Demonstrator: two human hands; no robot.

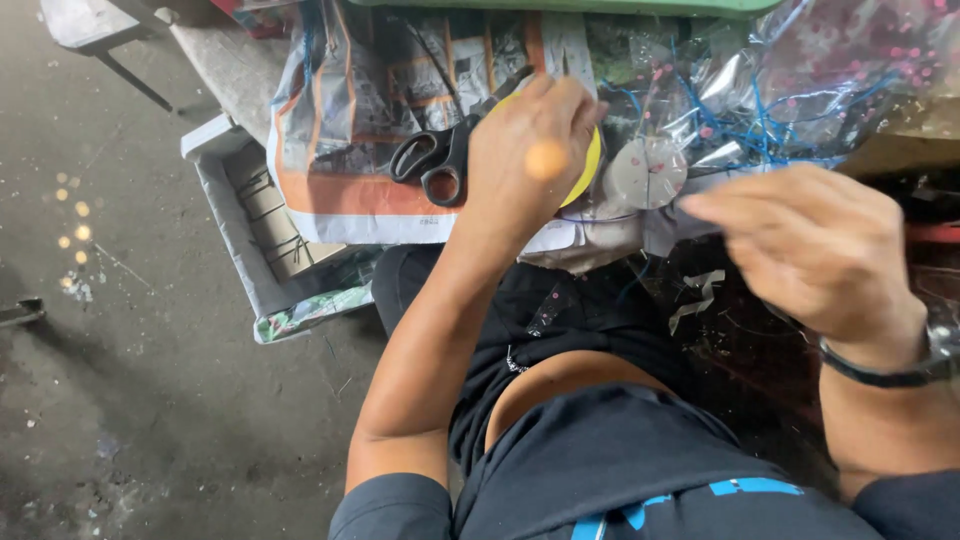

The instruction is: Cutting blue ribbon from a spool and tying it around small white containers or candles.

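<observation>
My left hand (525,150) rests on a yellow round object (590,165), perhaps a tape roll, and covers most of it; the fingers curl over its top edge. Black-handled scissors (440,160) lie just left of that hand on a sheet of newspaper (345,130). My right hand (800,240) is blurred, fingers stretched left toward a small round clear-wrapped piece (648,172); whether it pinches anything I cannot tell. Crinkled clear plastic with pink dots and blue strings (800,90) lies beyond the right hand.
A paper-lined box (262,235) stands at the left, beside my knee. Grey concrete floor (120,380) spreads to the left. A green edge (600,6) runs along the top. Silver scraps (700,295) lie on my dark lap. A dark wristband (880,375) circles my right wrist.
</observation>
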